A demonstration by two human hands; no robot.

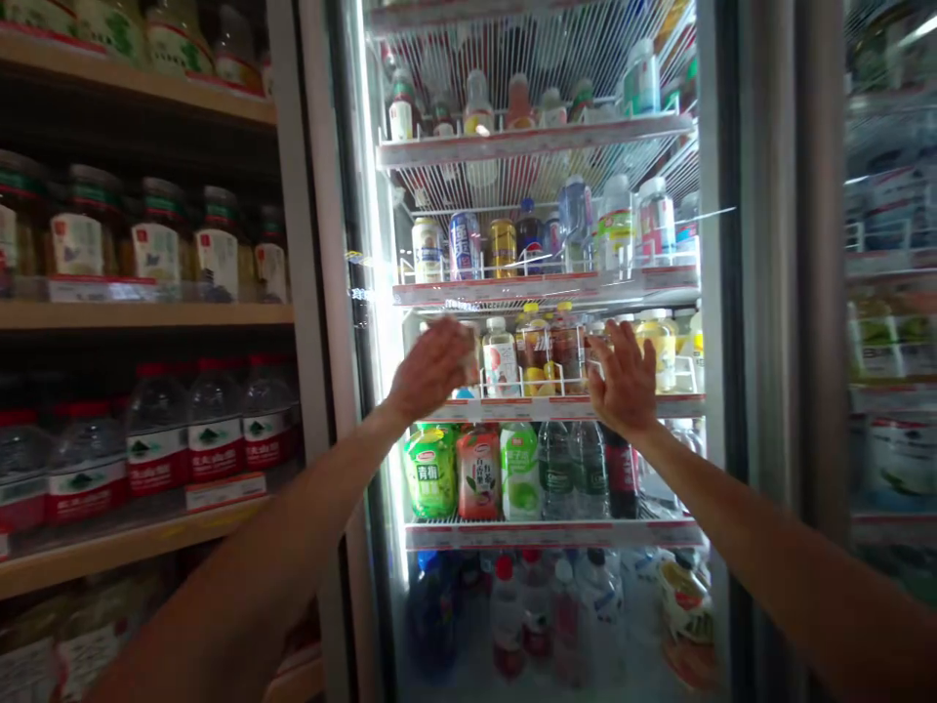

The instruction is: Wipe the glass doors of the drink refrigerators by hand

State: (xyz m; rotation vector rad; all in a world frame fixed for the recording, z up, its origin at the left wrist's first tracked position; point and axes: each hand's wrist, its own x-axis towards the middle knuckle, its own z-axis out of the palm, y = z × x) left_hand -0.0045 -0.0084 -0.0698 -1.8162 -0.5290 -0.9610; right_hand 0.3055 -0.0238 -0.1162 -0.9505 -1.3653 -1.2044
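Both my arms reach toward a lit drinks fridge (556,535). My left hand (435,366) is raised at the left of the middle shelf, its fingers stretched out and slightly blurred, with nothing in it. Close to it stands a clear bottle with a white label (501,359). My right hand (626,381) is up on the right side with fingers apart, also holding nothing. Bottles with yellow caps (533,347) sit between the two hands, and a pale yellow bottle (663,350) is just right of my right hand. Whether either hand touches glass, I cannot tell.
Cans (465,246) and bottles fill the shelf above. A green bottle (431,474) and a red bottle (478,474) stand below. Left, wooden shelves (146,313) hold jars and red-capped water bottles (215,425). Another fridge (889,391) is at right.
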